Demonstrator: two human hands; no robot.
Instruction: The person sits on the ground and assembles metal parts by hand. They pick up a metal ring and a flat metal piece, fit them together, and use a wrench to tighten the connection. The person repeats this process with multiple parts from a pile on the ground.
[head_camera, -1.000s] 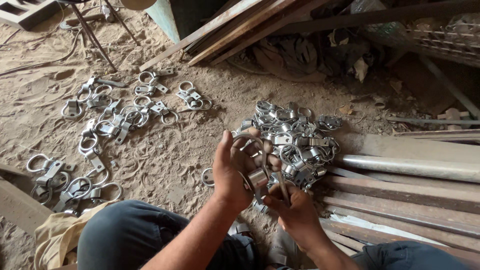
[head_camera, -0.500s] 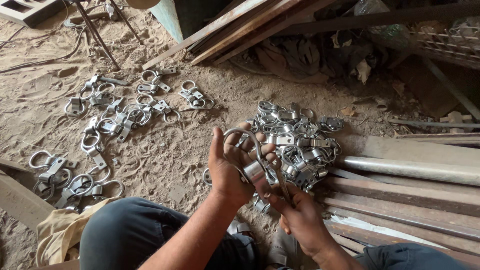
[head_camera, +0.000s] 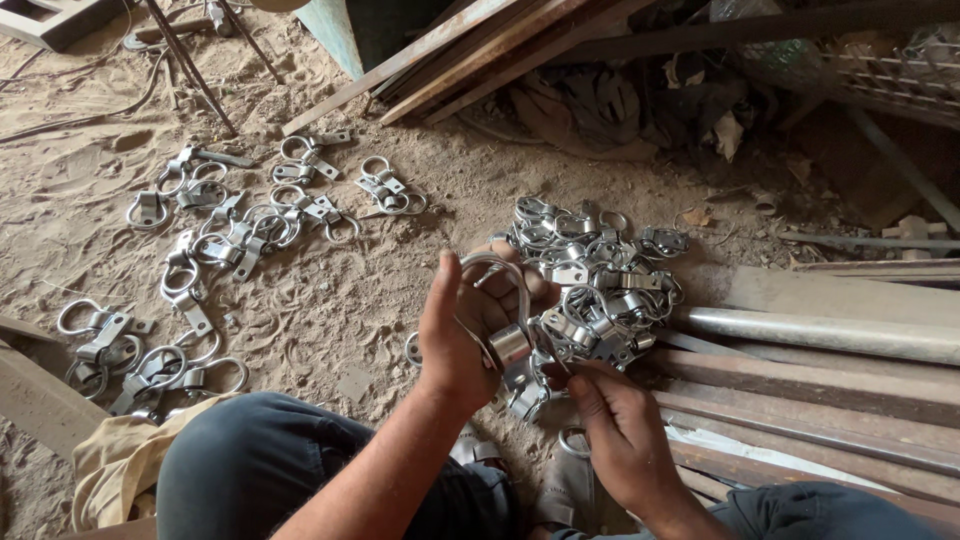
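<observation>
So the metal ring clamp (head_camera: 497, 305) was a shiny silver loop with a short barrel collar at its base, standing upright against the palm above the sandy floor. Right behind it sat a tangled pile of matching clamps (head_camera: 590, 280), all bright steel.

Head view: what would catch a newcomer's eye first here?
The left hand holds up a shiny metal ring clamp at centre frame, with the right hand just below it. Behind them a heap of ring clamps glints on the sandy floor, and more scattered clamps lie to the left.
</observation>
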